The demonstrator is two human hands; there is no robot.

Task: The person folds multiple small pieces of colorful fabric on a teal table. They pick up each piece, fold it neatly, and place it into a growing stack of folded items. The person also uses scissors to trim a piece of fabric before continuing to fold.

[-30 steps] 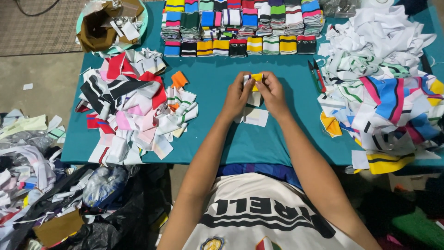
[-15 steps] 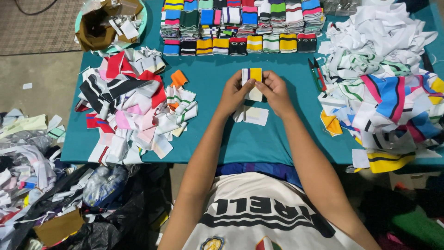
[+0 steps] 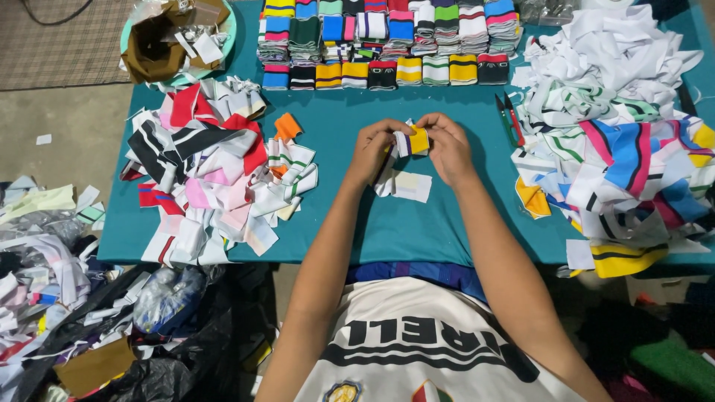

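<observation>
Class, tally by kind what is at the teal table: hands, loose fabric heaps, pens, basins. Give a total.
Hands: 2, left hand and right hand, both pinching a striped piece
Loose fabric heaps: 2, left heap and right heap
Pens: 2, red pen and green pen
Basins: 1, green basin
Total: 7

We see soft ribbed knit cloth in the strip (image 3: 414, 141) at frame centre, matt, striped yellow and white. The heaps (image 3: 216, 171) left and right look like the same matt knit. A smooth teal cloth covers the table (image 3: 447, 216). Lower left, a bag (image 3: 179, 357) of glossy black plastic, crinkled.
</observation>
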